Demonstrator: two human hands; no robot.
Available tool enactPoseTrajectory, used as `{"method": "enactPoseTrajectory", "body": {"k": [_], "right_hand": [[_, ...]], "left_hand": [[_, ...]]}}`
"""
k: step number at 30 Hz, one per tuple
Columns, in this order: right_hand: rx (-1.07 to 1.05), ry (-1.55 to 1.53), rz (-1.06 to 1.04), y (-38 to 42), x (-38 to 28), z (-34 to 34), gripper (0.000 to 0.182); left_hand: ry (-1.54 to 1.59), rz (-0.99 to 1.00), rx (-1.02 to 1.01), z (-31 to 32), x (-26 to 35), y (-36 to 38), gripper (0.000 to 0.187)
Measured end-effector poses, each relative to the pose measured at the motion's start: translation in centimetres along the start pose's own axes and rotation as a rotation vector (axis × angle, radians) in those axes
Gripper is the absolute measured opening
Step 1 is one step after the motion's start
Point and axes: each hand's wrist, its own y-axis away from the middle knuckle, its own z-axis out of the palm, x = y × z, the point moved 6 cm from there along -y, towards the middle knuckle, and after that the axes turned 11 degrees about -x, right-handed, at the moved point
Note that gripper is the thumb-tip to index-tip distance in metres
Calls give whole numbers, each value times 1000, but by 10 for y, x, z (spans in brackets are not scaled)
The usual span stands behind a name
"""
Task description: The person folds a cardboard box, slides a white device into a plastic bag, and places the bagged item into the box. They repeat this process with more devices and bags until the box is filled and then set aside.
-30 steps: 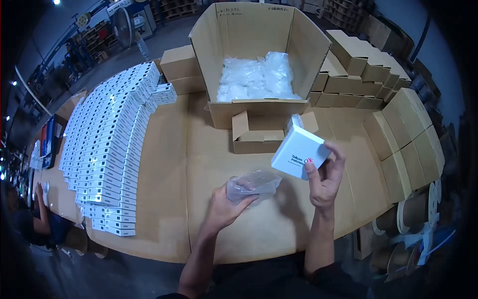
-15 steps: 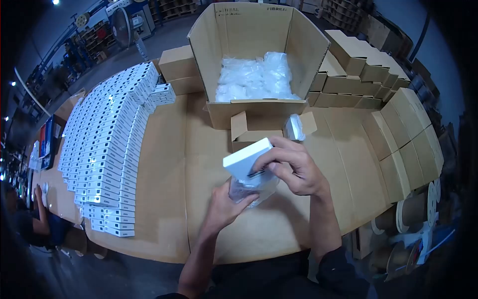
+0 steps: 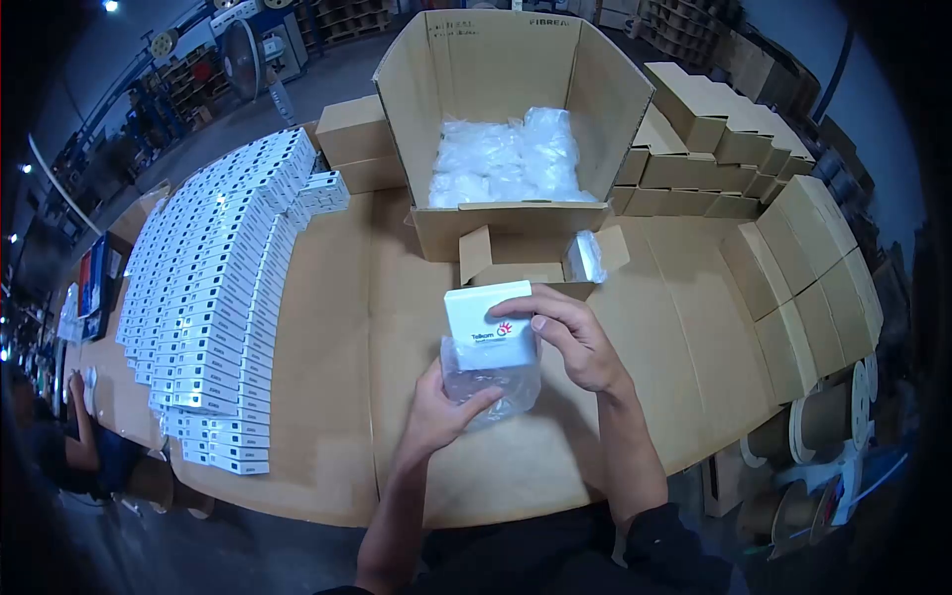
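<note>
A flat white box (image 3: 483, 325) with a red logo and dark lettering sits partway inside a clear plastic bag (image 3: 496, 389), its upper part showing. My left hand (image 3: 443, 409) grips the bag's lower left side, thumb across the front. At the box's right edge, my right hand (image 3: 570, 337) holds the upper part, fingers over the printed face. Just beyond my hands stands a small open carton (image 3: 526, 271) with flaps spread, and a plastic-wrapped white box (image 3: 586, 257) stands in its right end.
Stacked white boxes (image 3: 213, 288) fill the left side. A large carton (image 3: 511, 220) holding clear plastic bags (image 3: 506, 159) stands behind. Brown cartons (image 3: 694, 169) are stacked at right, with more along the right edge (image 3: 818, 288). Another person's arm (image 3: 81, 421) shows far left.
The white box has turned so its printed face shows toward me, and it sits lower and more upright in the bag. My right hand has moved slightly left and down with it.
</note>
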Motion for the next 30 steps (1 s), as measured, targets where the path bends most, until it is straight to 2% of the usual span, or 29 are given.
{"method": "enactPoseTrajectory", "body": {"k": [2,5,9,12,13,17,23,26,27,30], "right_hand": [[12,-51,31,2,7,-1,35],[-98,-61,89,7,19,4,39],[197,-450,39,23,38,10,55],[350,-556,217,48,68,18,45],[377,-595,251,54,76,21,30],[474,-561,311,63,93,30,11],[452,-446,224,59,81,27,8],[415,-451,117,58,85,27,8],[398,-477,128,58,86,26,9],[405,-540,73,52,81,29,10]], "left_hand": [[359,10,21,-4,-26,1,43],[348,-33,102,-6,-41,5,43],[390,4,167,-5,-47,5,42],[354,29,175,-10,-50,1,41],[319,29,173,-12,-51,0,41],[179,33,174,-17,-47,-2,42],[-22,9,127,-26,-48,0,50],[-28,76,118,-16,-24,-3,55],[-182,96,65,-20,-22,-5,61],[-18,61,131,-26,-41,-3,66]]}}
